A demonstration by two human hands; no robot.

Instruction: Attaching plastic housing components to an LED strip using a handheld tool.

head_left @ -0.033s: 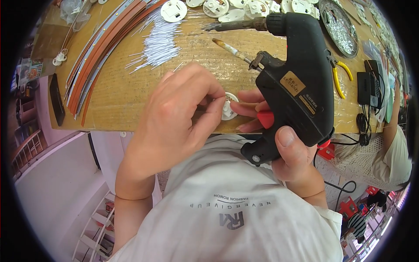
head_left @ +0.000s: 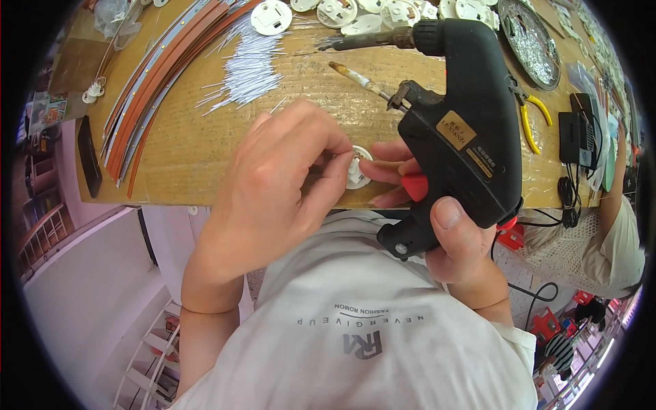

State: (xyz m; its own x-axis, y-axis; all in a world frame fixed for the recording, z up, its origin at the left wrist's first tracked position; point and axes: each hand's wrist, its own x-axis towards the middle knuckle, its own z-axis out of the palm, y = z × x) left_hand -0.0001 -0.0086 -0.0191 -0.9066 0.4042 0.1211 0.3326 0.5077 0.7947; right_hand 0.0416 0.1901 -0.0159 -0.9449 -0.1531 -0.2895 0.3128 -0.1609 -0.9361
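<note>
A black soldering gun (head_left: 471, 130) with a red trigger rests in my right hand (head_left: 454, 239), its thumb across the grip. Fingertips of that same hand reach past the trigger to the right edge of a small round white plastic part (head_left: 358, 171) near the table's front edge. My left hand (head_left: 283, 178) is closed, thumb and forefinger pinched together over the part's left side; whatever lies between them is hidden. The gun's iron tip and a thin feed tube point left, above the table and apart from the part.
White wires (head_left: 253, 68) lie in a pile beyond my left hand, beside orange and grey strips (head_left: 160, 75). Round white housings (head_left: 338, 12) line the back. Right are a dark metal tray (head_left: 529, 44), yellow-handled pliers (head_left: 535, 113), a black adapter (head_left: 577, 140) and another person's arm (head_left: 611, 212).
The soldering gun's upper end has shifted very slightly left. Both hands otherwise keep their places at the white part.
</note>
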